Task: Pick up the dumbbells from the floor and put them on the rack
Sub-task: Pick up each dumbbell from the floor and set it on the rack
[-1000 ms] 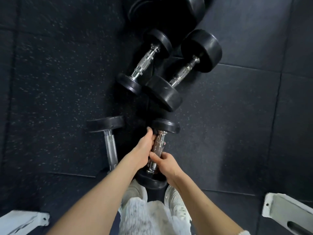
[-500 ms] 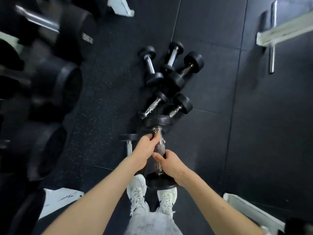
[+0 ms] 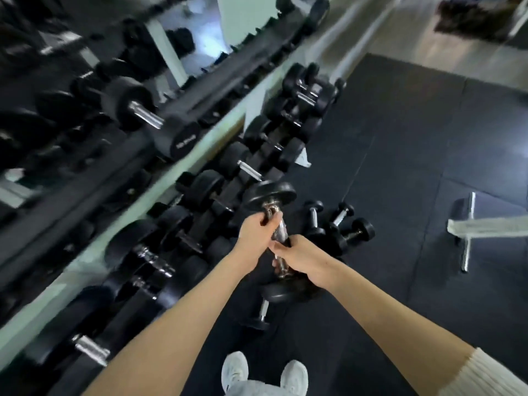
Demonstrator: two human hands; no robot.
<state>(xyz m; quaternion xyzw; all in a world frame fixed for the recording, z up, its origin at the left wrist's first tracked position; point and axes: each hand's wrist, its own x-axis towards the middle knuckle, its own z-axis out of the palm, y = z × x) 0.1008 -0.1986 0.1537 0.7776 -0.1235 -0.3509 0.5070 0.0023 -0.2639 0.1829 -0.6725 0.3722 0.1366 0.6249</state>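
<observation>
- Lifted off the floor now, the dumbbell (image 3: 271,194) hangs in the air, and the rack (image 3: 217,132) has swung into view.
- Both hands grip its chrome handle, the left hand (image 3: 253,234) farther out and the right hand (image 3: 304,258) nearer.
- The dumbbell's long axis points away from the person; the rack lies to the left, on the left hand's side.
- White lettering on one racked head is too blurred to read.

The rack (image 3: 220,132) stands on the left. Loose dumbbells (image 3: 338,217) lie on the floor (image 3: 400,167) just beside it, and a bench frame (image 3: 485,227) is further right.
</observation>
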